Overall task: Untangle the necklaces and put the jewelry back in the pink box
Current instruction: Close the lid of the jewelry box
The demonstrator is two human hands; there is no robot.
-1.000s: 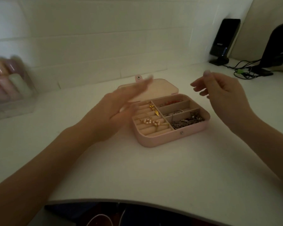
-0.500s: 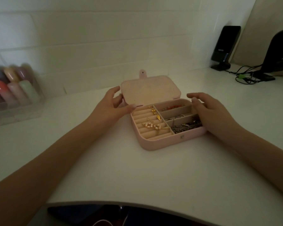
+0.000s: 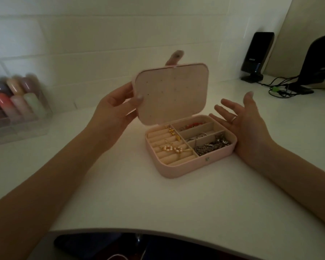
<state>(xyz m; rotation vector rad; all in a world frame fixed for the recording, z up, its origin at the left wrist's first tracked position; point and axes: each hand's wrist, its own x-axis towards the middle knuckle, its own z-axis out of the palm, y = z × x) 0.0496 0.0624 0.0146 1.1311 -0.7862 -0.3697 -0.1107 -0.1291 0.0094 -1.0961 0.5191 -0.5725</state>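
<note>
The pink box (image 3: pixel 184 168) sits open in the middle of the white desk. My left hand (image 3: pixel 114 107) grips the left edge of its lid (image 3: pixel 173 92), which stands raised and tilted toward me. My right hand (image 3: pixel 246 124) lies open against the box's right side, palm up, fingers spread, a ring on one finger. Inside, a pearl and gold piece (image 3: pixel 43 148) lies on the ring rolls beside a gold chain (image 3: pixel 174 134). A tangle of silver necklaces (image 3: pixel 211 145) fills the front right compartment. Red beads (image 3: pixel 192 125) fill the back one.
A clear organizer with coloured bottles (image 3: pixel 17 102) stands at the left against the tiled wall. Two black speakers (image 3: pixel 257 57) and their cables (image 3: pixel 281 89) sit at the back right. The desk's curved front edge (image 3: pixel 158 231) runs below my arms.
The lid, lying flat behind the box before, is now lifted upright by my left hand. My right hand came off the box's right compartments and opened palm up beside it.
</note>
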